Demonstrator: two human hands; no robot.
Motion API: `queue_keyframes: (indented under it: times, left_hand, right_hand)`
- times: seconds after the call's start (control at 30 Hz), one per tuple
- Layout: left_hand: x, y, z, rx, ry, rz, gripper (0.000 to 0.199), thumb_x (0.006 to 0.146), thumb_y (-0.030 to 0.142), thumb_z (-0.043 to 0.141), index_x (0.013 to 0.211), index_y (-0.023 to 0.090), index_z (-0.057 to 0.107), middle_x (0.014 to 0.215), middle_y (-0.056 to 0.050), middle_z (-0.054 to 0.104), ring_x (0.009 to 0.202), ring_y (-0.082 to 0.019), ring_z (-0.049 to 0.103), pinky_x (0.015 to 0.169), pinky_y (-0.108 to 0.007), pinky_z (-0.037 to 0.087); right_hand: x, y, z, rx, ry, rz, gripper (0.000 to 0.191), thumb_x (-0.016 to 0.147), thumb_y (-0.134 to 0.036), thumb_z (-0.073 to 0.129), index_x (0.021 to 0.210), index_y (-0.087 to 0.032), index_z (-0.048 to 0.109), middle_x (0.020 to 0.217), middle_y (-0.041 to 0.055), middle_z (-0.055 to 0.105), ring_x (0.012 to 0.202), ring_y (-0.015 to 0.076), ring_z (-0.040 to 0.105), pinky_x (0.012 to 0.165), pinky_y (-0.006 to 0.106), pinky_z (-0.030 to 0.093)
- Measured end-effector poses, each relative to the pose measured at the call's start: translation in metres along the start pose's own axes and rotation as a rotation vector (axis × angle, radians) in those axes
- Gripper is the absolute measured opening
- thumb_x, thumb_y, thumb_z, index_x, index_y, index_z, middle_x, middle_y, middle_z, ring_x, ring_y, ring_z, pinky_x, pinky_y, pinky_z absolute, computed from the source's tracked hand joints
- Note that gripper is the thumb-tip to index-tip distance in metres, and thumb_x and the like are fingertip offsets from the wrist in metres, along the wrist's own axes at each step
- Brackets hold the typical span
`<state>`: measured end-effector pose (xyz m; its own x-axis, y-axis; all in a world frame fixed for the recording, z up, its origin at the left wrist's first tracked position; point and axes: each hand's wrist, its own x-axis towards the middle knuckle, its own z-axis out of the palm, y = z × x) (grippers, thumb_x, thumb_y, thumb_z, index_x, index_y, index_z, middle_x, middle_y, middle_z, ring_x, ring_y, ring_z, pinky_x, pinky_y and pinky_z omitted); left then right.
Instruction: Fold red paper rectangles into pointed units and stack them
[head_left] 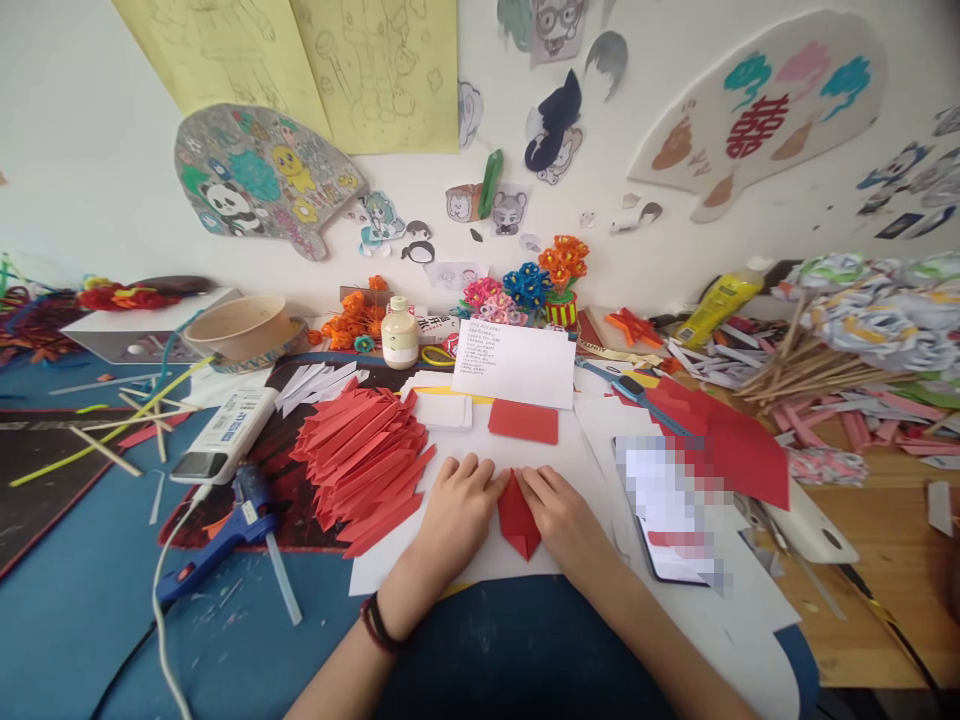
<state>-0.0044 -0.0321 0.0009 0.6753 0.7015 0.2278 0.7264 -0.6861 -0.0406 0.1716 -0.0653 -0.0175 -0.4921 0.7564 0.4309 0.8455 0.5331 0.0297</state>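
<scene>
A red folded paper [517, 520], pointed at top and bottom, lies on white sheets [397, 562] in front of me. My left hand [459, 518] grips its upper left edge, fingers curled and thumb hidden. On the opposite edge, my right hand [568, 522] pinches the paper near its top point. Just beyond the hands rests a flat red paper rectangle [523, 422]. To the left is a large pile of folded red paper pieces [360, 455]. A white card with handwriting [514, 370] leans up behind the red rectangle.
A blue glue gun [244, 525] with its cord and a white power bank [229, 435] are at left. A phone [664, 520] and red sheets [724, 440] lie at right. Behind stand a cream bottle [400, 335], a bowl [236, 325] and pipe-cleaner flowers [564, 265].
</scene>
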Motion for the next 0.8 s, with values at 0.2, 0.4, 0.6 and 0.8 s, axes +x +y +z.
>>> queue_keyframes:
  times: [0.2,0.4,0.6,0.8]
  left_hand:
    - [0.0,0.003,0.0,0.033,0.02,0.016,0.032,0.097,0.016,0.037,0.125,0.022,0.051,0.093,-0.006,0.056,0.087,-0.021,0.048,0.072,-0.038,0.032]
    - [0.002,0.009,-0.001,0.076,-0.014,0.004,0.03,0.098,0.019,0.036,0.125,0.02,0.05,0.096,-0.006,0.055,0.088,-0.021,0.048,0.072,-0.038,0.032]
    - [0.001,0.013,0.0,0.105,-0.015,0.041,0.031,0.098,0.018,0.036,0.127,0.016,0.048,0.097,-0.006,0.055,0.087,-0.021,0.048,0.073,-0.038,0.034]
    - [0.001,0.013,0.001,0.106,-0.024,0.044,0.033,0.098,0.017,0.035,0.129,0.015,0.045,0.098,-0.008,0.057,0.089,-0.021,0.048,0.076,-0.038,0.035]
  right_hand:
    - [-0.001,0.0,0.002,0.023,0.023,0.029,0.034,0.092,-0.001,0.036,0.105,-0.01,0.066,0.093,0.0131,0.063,0.084,0.0243,0.055,0.076,0.039,0.054]
    - [-0.008,0.005,0.005,0.112,0.048,0.125,0.037,0.093,-0.002,0.035,0.119,-0.008,0.061,0.097,0.0134,0.063,0.087,0.0235,0.056,0.079,0.039,0.053]
    - [-0.016,0.005,0.001,-0.011,0.07,0.053,0.039,0.091,0.003,0.035,0.119,-0.006,0.061,0.102,0.0141,0.064,0.091,0.0232,0.055,0.08,0.037,0.051]
    - [-0.019,0.007,-0.01,-0.124,-0.049,0.04,0.042,0.088,0.003,0.038,0.121,-0.008,0.061,0.104,0.0132,0.064,0.087,0.0236,0.054,0.076,0.038,0.049]
